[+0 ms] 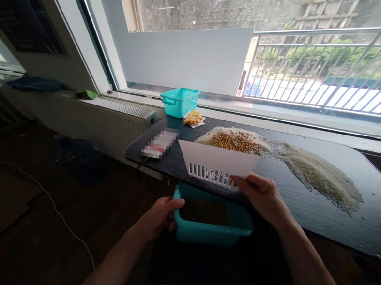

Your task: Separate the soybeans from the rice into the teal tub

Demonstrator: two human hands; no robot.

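My left hand [161, 216] grips the left rim of a teal plastic basin [209, 234], thumb over the edge. The basin sits just below the table's front edge, with brown beans [206, 210] on its bottom. In my right hand [262, 193], pinched at its lower right corner, is a white slotted sheet [217, 158] standing tilted at the table's edge. Its row of slots runs along the lower side. Behind it lies a heap of brown beans [237, 142] mixed with white grains, partly hidden by the sheet.
A pile of pale grains [321, 173] spreads over the right of the dark table [377, 214]. At the back left stand another teal basin [181, 102] and a piece of flat food [194, 118] on paper. A blurred phone-like object [160, 143] with a cable lies at the left edge.
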